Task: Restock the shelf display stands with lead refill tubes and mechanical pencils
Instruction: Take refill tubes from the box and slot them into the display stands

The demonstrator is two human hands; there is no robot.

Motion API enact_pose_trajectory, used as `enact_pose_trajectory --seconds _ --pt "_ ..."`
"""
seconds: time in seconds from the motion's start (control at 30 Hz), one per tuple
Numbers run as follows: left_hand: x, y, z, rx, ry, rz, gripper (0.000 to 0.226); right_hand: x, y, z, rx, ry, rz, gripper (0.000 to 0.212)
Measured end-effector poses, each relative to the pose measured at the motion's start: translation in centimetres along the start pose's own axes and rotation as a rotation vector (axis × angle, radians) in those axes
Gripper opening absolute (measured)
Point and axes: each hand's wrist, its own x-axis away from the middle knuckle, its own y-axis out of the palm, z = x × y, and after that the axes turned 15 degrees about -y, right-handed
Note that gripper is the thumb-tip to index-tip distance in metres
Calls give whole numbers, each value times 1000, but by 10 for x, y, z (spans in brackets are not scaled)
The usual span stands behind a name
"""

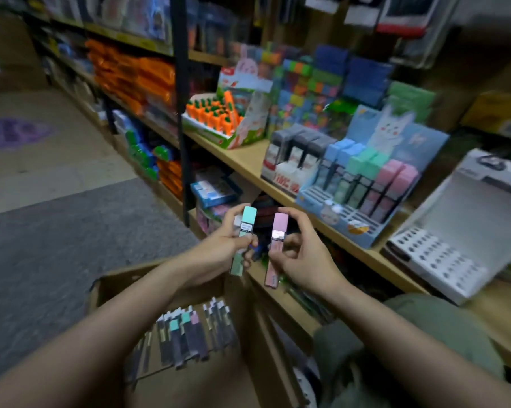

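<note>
Between shelf [249, 160] and box [160, 285], pastel tubes [244, 231]

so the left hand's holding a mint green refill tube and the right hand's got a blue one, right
Not quite. The right hand holds a pink tube, not a blue one. The left hand does hold the mint green tube. The head view shows both.

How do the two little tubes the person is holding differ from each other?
The green tube has a mint cap and body; the pink tube is pale pink all over. The green tube is gripped by the left hand, the pink tube by the right hand. The green tube's label band looks dark with print, while the pink tube's band glares shiny. Both are slim, flat, capped tubes, held roughly upright side by side.
</note>
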Motion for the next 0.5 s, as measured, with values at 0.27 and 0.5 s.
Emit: enact_pose_trajectory --seconds 0.27,0.5 --pt "-11 47 14 52 4 -196 60 1 -110 -42 430 -148 226 52" --pt "-20 51 23 10 71 -110 61 -13 -161 -40 647 -239 342 42"
